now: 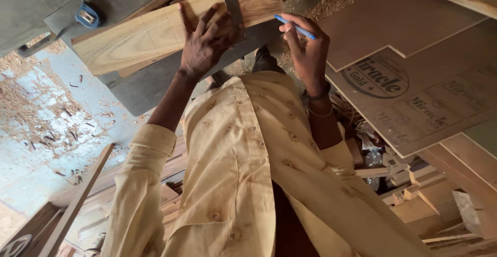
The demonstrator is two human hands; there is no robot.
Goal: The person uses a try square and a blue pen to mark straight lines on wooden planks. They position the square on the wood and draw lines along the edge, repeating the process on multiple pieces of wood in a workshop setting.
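A light wooden plank (134, 32) lies across a grey machine table (140, 89). My left hand (204, 42) presses flat on the plank, fingers spread, next to a metal try square (230, 1) that crosses the plank's width. My right hand (305, 50) holds a blue pencil (296, 27) just off the plank's near edge, its tip pointing toward the square's blade. Both arms wear cream sleeves, and the right wrist carries a bracelet.
A blue tape measure (87, 16) rests on the machine table at the upper left. Large plywood sheets (414, 81) lean at the right. Offcut blocks (414, 195) pile at the lower right. Sawdust and shavings (46, 117) cover the floor at the left.
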